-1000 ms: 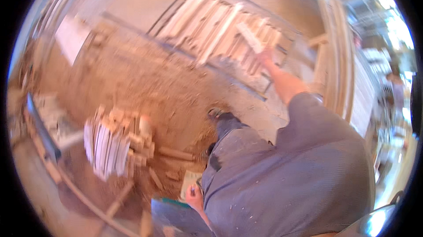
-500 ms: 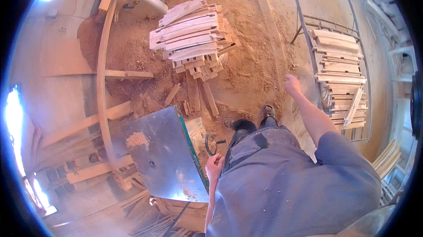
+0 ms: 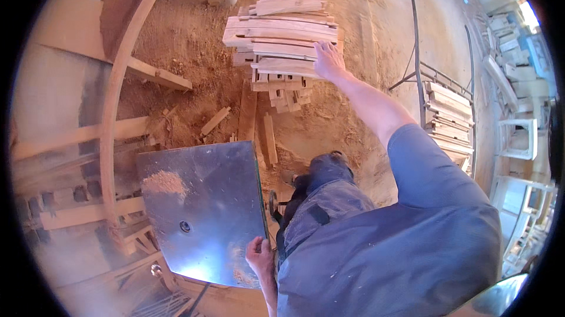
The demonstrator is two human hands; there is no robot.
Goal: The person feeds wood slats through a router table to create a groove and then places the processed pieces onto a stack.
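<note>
A stack of pale wooden pieces [image 3: 282, 34] with slots cut in them stands ahead of me on the dusty floor. At its near right end, my right hand [image 3: 329, 61] is closed around the end of a wooden board [image 3: 285, 67] that still lies on the pile; the palm hides part of the grip. My left hand [image 3: 259, 256] is beside the near right edge of a grey metal machine table [image 3: 218, 193], its fingers curled and nothing visible in them. Sawdust [image 3: 163, 183] lies on the table top around the left side.
A black handwheel [image 3: 273, 204] sits beside the table, close to my legs. A long wooden beam [image 3: 112, 111] rises on the left. Loose offcuts [image 3: 215, 121] lie on the floor. To the right, a metal rack [image 3: 419, 64] stands by more stacked wood [image 3: 447, 123].
My right arm has swung forward and left from my side to the stack. I have come closer to the stack, and my left hand has shifted back along the table's edge.
</note>
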